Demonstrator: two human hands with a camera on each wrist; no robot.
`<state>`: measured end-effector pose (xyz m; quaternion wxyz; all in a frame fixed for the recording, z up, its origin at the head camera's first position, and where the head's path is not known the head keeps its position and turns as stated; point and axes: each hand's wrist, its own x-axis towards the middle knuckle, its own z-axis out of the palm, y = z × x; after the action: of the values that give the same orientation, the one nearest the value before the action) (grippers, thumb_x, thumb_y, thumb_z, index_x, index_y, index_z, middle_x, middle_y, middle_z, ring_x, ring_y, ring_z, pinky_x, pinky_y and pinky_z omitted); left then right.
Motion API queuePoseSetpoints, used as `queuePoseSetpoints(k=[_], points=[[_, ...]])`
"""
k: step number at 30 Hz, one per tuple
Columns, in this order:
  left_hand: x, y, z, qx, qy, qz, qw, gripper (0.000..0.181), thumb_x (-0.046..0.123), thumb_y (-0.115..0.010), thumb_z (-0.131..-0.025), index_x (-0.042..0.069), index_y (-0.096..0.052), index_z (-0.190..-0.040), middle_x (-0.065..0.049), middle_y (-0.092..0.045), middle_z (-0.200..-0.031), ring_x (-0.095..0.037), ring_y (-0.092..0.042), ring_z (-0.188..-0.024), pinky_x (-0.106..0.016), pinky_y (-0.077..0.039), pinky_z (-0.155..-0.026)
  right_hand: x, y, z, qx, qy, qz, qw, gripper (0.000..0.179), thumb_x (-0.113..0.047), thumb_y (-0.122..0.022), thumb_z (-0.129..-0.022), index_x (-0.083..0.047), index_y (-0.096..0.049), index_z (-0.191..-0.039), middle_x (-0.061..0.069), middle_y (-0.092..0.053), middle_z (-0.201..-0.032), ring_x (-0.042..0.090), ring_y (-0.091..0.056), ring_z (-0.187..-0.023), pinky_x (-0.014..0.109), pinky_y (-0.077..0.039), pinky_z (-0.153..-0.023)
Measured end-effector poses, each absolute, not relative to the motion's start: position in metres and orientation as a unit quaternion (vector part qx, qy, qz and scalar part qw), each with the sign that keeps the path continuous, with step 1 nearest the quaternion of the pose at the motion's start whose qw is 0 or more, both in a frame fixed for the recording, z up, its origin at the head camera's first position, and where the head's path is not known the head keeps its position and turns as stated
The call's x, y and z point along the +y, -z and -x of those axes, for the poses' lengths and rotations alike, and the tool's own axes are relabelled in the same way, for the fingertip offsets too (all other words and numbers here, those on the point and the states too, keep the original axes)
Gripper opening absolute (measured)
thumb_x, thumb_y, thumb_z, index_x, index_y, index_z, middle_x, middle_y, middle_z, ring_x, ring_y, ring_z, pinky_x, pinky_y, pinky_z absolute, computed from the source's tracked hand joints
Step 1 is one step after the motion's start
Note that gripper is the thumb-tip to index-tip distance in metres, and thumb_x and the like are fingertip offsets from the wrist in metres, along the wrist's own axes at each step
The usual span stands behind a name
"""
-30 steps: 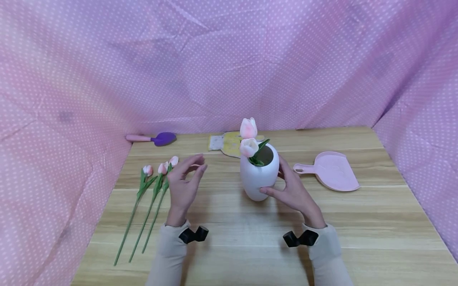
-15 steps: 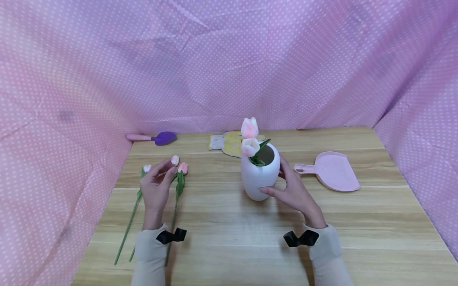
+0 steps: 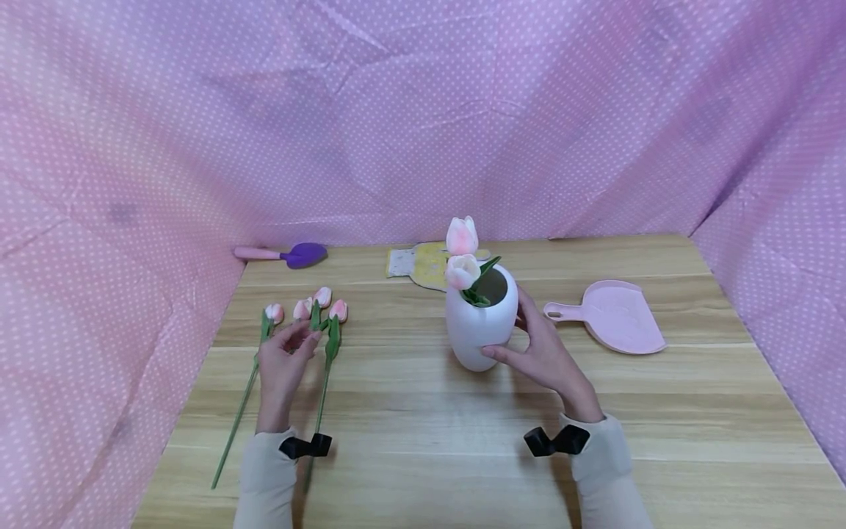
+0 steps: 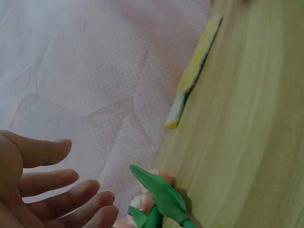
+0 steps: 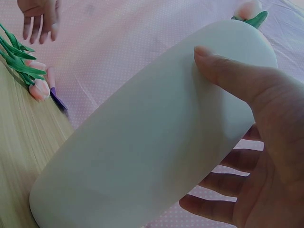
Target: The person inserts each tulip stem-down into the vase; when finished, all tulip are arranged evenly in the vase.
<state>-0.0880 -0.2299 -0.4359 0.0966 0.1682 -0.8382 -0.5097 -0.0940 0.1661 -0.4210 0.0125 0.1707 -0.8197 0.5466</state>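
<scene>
My right hand grips a white vase from its right side, thumb on the front and fingers behind, as the right wrist view also shows. Two pale pink tulips stand in the vase, leaning left at its mouth. My left hand hovers over several pink tulips lying on the table. Its fingers are loosely bent, and the left wrist view shows nothing between them. Green tulip leaves lie just beyond those fingertips. The hand and forearm hide part of the middle stems.
A pink dustpan lies right of the vase. Behind the vase is a flat yellow and grey piece, partly hidden. A purple trowel with a pink handle lies at the back left. Pink dotted cloth rises around the wooden table.
My left hand has moved left and slightly down, over the lying tulips. The rightmost tulip, hidden a second ago, now shows beside it. The right hand and the vase have hardly moved.
</scene>
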Motion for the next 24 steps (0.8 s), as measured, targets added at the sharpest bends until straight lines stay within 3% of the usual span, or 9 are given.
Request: queuePoseSetpoints(k=[4, 13, 18, 24], points=[[-0.233, 0.443, 0.088, -0.850, 0.494, -0.177, 0.046, 0.034, 0.014, -0.069, -0.094, -0.003, -0.066, -0.124, -0.022, -0.068, -0.109, 0.004, -0.060, -0.071, -0.019, -0.062, -0.063, 0.167, 0.423, 0.095, -0.818, -0.548, -0.176, 0.017, 0.102, -0.017, -0.087, -0.078, -0.026, -0.025, -0.158, 0.010, -0.049, -0.150, 0.031, -0.051, -0.136, 0.058, -0.049, -0.110], [-0.239, 0.459, 0.084, -0.873, 0.449, -0.180, -0.064, 0.040, 0.018, -0.066, -0.096, -0.003, -0.061, -0.130, -0.022, -0.067, -0.112, -0.014, -0.066, -0.076, -0.022, -0.060, -0.062, 0.167, 0.423, 0.095, -0.814, -0.551, -0.180, 0.022, 0.102, -0.015, -0.087, -0.077, -0.024, -0.025, -0.158, 0.011, -0.051, -0.149, 0.031, -0.052, -0.135, 0.059, -0.049, -0.109], [-0.239, 0.468, 0.080, -0.903, 0.393, -0.158, -0.073, 0.040, 0.020, -0.068, -0.094, -0.005, -0.063, -0.125, -0.024, -0.070, -0.110, -0.017, -0.066, -0.081, -0.020, -0.056, -0.060, 0.167, 0.424, 0.095, -0.816, -0.550, -0.177, 0.019, 0.101, -0.017, -0.087, -0.078, -0.025, -0.025, -0.158, 0.011, -0.051, -0.149, 0.031, -0.052, -0.135, 0.059, -0.049, -0.109], [-0.238, 0.472, 0.077, -0.913, 0.371, -0.155, -0.074, 0.039, 0.023, -0.070, -0.092, -0.005, -0.067, -0.120, -0.018, -0.069, -0.093, -0.018, -0.060, -0.073, -0.022, -0.049, -0.056, 0.167, 0.423, 0.095, -0.820, -0.547, -0.170, 0.013, 0.101, -0.020, -0.087, -0.078, -0.026, -0.025, -0.158, 0.009, -0.051, -0.149, 0.031, -0.051, -0.136, 0.059, -0.048, -0.111]])
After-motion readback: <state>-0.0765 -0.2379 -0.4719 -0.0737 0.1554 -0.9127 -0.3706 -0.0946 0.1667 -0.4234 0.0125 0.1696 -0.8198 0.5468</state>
